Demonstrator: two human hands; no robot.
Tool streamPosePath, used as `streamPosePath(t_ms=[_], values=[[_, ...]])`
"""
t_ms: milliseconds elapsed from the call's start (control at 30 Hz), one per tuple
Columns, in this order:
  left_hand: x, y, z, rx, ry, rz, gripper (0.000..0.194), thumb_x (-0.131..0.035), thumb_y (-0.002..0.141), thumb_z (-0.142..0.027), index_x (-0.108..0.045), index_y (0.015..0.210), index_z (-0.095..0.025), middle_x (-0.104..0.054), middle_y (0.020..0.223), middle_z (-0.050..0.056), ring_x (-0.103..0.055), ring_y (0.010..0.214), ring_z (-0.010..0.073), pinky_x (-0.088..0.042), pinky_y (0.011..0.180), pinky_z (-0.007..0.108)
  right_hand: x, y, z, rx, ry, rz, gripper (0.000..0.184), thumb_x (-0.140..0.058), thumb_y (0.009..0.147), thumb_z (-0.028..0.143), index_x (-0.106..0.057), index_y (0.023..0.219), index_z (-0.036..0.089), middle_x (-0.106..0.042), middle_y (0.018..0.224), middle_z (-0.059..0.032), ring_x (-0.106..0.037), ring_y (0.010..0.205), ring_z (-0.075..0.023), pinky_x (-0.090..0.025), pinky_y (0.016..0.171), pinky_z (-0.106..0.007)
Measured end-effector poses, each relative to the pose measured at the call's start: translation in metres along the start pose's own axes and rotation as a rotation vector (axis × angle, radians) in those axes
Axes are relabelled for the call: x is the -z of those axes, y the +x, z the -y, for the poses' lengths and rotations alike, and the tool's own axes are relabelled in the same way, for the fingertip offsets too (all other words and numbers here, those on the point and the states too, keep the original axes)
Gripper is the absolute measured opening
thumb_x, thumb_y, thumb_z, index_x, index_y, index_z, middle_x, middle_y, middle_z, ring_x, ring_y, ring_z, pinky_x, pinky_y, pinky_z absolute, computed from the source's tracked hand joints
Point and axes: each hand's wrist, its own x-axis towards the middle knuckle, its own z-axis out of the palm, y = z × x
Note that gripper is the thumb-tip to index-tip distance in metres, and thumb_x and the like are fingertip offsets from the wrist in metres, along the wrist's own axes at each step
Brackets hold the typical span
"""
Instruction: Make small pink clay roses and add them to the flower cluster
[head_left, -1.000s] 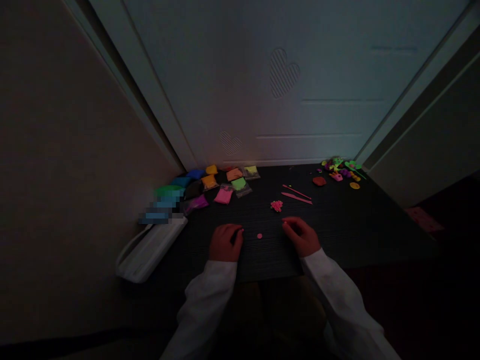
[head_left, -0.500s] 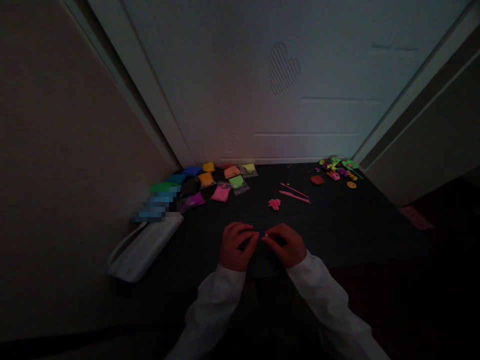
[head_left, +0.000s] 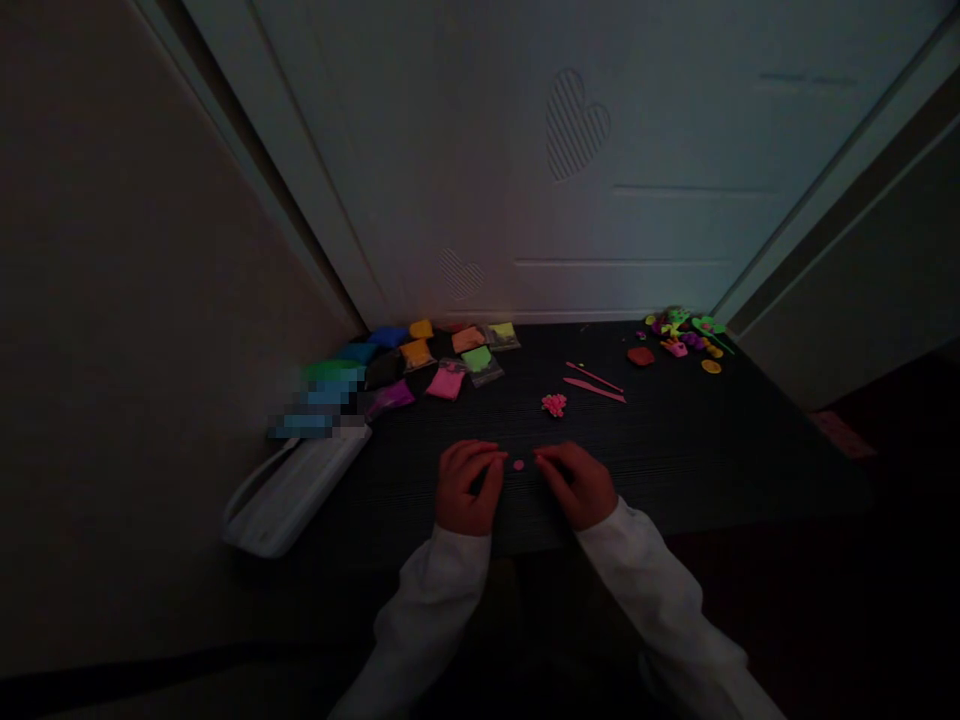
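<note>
Head view, taking the small pink disc (head_left: 519, 465) as the centre of the clock: it lies flat on the dark tabletop (head_left: 675, 430), between the two hands and touching neither. At eight to nine o'clock, the left hand (head_left: 469, 490) is curled, thumb and forefinger drawn close beside the disc; whether the tips meet or pinch a crumb of something, I cannot tell. At three to four, the right hand (head_left: 579, 488) points its thumb and forefinger inward, also nearly together; dimness hides whether they grip anything.

Any print on the small bags toward ten and eleven, such as the pink bag (head_left: 447, 382), the green bag (head_left: 477, 361) and the purple bag (head_left: 391, 398), is too small and dark to read. Between nine and ten, square blurring (head_left: 319, 405) masks a light-blue item, so any lettering there is lost. Below that, at nine, lies a white case (head_left: 307, 490) with a loop strap.

At one o'clock sits a pink petalled cluster (head_left: 554, 405), with two slim pink tools (head_left: 595, 389) beyond. Near two are a red lump (head_left: 640, 357) and a jumble of bright pieces (head_left: 679, 330), their shapes hard to separate. The white sleeves (head_left: 444, 580) run off the lower edge.
</note>
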Motion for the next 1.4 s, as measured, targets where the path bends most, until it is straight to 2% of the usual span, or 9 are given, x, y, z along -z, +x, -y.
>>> streamPosePath(t_ms=[267, 400, 567, 667, 833, 967, 1067, 1200, 1400], values=[[-0.0032, -0.0013, 0.0012, 0.049, -0.026, -0.046, 0.012, -0.05, 0.069, -0.023, -0.061, 0.071, -0.021, -0.059, 0.075, 0.001, -0.049, 0.08, 0.0147, -0.04, 0.075, 0.033, -0.0025, 0.0003, -0.0008, -0.114, -0.01, -0.058, 0.012, -0.052, 0.07, 0.03, -0.05, 0.068, 0.019, -0.052, 0.065, -0.0002, -0.048, 0.061, -0.0112, -0.04, 0.058, -0.025], [-0.0032, -0.0009, 0.0004, 0.056, -0.024, -0.05, 0.012, -0.049, 0.07, -0.023, -0.06, 0.071, -0.02, -0.059, 0.074, 0.001, -0.05, 0.079, 0.0147, -0.039, 0.075, 0.033, -0.0011, 0.0011, -0.0016, -0.078, 0.009, -0.034, 0.01, -0.048, 0.074, 0.027, -0.053, 0.076, 0.019, -0.055, 0.072, -0.0022, -0.051, 0.069, -0.0125, -0.041, 0.065, -0.026], [-0.0034, -0.0004, -0.0003, 0.038, -0.032, -0.064, 0.011, -0.05, 0.069, -0.022, -0.06, 0.07, -0.019, -0.059, 0.073, 0.001, -0.05, 0.078, 0.0139, -0.039, 0.075, 0.033, -0.0018, 0.0017, -0.0034, -0.009, 0.028, -0.001, 0.021, -0.037, 0.079, 0.02, -0.053, 0.093, 0.02, -0.057, 0.089, -0.0038, -0.051, 0.084, -0.0135, -0.039, 0.076, -0.028], [-0.0021, -0.0008, -0.0009, 0.056, -0.038, -0.095, 0.011, -0.049, 0.069, -0.022, -0.06, 0.07, -0.019, -0.059, 0.073, 0.001, -0.05, 0.078, 0.0139, -0.04, 0.076, 0.033, -0.0023, 0.0012, -0.0036, -0.009, -0.012, 0.016, 0.02, -0.037, 0.079, 0.021, -0.054, 0.091, 0.02, -0.058, 0.087, -0.0034, -0.051, 0.083, -0.0135, -0.039, 0.075, -0.029], [0.0034, -0.002, 0.0008, 0.205, -0.094, -0.22, 0.011, -0.049, 0.07, -0.022, -0.059, 0.071, -0.018, -0.058, 0.074, 0.002, -0.051, 0.076, 0.0134, -0.041, 0.075, 0.031, -0.0022, 0.0007, -0.0035, -0.091, -0.111, -0.012, 0.011, -0.05, 0.072, 0.029, -0.053, 0.07, 0.019, -0.055, 0.068, -0.0007, -0.05, 0.065, -0.0123, -0.039, 0.062, -0.026], [0.0059, -0.0019, 0.0023, 0.32, -0.14, -0.269, 0.012, -0.049, 0.07, -0.024, -0.059, 0.071, -0.017, -0.058, 0.075, 0.002, -0.052, 0.077, 0.0134, -0.041, 0.075, 0.03, -0.0029, 0.0015, -0.0051, -0.095, -0.166, -0.002, 0.013, -0.053, 0.07, 0.032, -0.053, 0.067, 0.019, -0.055, 0.066, 0.0003, -0.05, 0.063, -0.0117, -0.037, 0.062, -0.026], [0.0057, -0.0016, 0.001, 0.353, -0.163, -0.273, 0.012, -0.05, 0.069, -0.024, -0.06, 0.07, -0.017, -0.057, 0.076, 0.002, -0.052, 0.077, 0.0131, -0.041, 0.074, 0.029, -0.0038, 0.002, -0.0074, -0.064, -0.17, 0.06, 0.01, -0.048, 0.074, 0.028, -0.055, 0.075, 0.021, -0.059, 0.075, 0.0, -0.052, 0.072, -0.0124, -0.036, 0.069, -0.027], [0.0048, -0.0016, -0.0016, 0.372, -0.181, -0.262, 0.012, -0.05, 0.069, -0.024, -0.06, 0.071, -0.018, -0.057, 0.076, 0.002, -0.052, 0.078, 0.0129, -0.041, 0.075, 0.029, -0.005, 0.0025, -0.01, -0.046, -0.194, 0.104, 0.018, -0.039, 0.079, 0.021, -0.054, 0.089, 0.022, -0.059, 0.087, -0.0005, -0.051, 0.083, -0.0131, -0.034, 0.074, -0.028], [0.0035, -0.0023, 0.0004, 0.378, -0.186, -0.247, 0.013, -0.05, 0.069, -0.026, -0.06, 0.07, -0.018, -0.057, 0.076, 0.002, -0.052, 0.078, 0.0134, -0.041, 0.075, 0.029, -0.0065, 0.0034, -0.0085, -0.062, -0.265, 0.145, 0.011, -0.048, 0.074, 0.029, -0.054, 0.075, 0.02, -0.057, 0.074, -0.0007, -0.051, 0.073, -0.0138, -0.035, 0.067, -0.028]])
